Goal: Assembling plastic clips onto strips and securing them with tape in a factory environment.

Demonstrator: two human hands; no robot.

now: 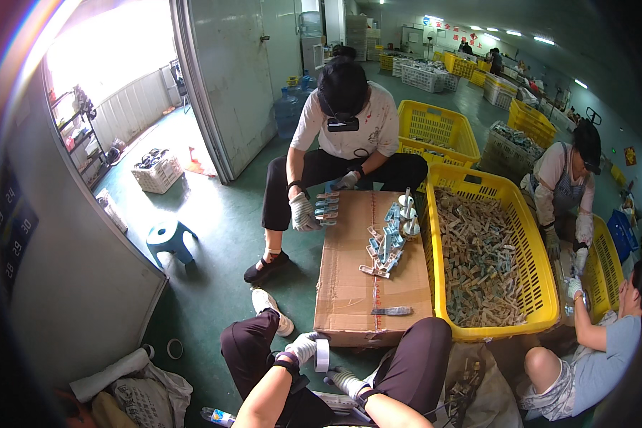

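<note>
My left hand [304, 347], in a striped knit glove, grips a roll of white tape [322, 355] above my lap. Just to its right is my right hand [347, 382], gloved too, its fingers pointing toward the roll and slightly apart, with nothing visible in them. Below it, a pale flat object [341, 404] lies in my lap, partly hidden by my arms. A cardboard box [346, 285] stands in front of my knees. On its top are a heap of light-blue and white plastic clips [386, 242] and a dark flat strip [392, 311] near the close edge.
Across the box, a seated person [346, 121] holds a row of clips [327, 207]. A large yellow crate [549, 314] full of clips stands right of the box. Two more people work farther right. A blue stool [170, 239], a tape roll [175, 348] and sacks [146, 392] are at left.
</note>
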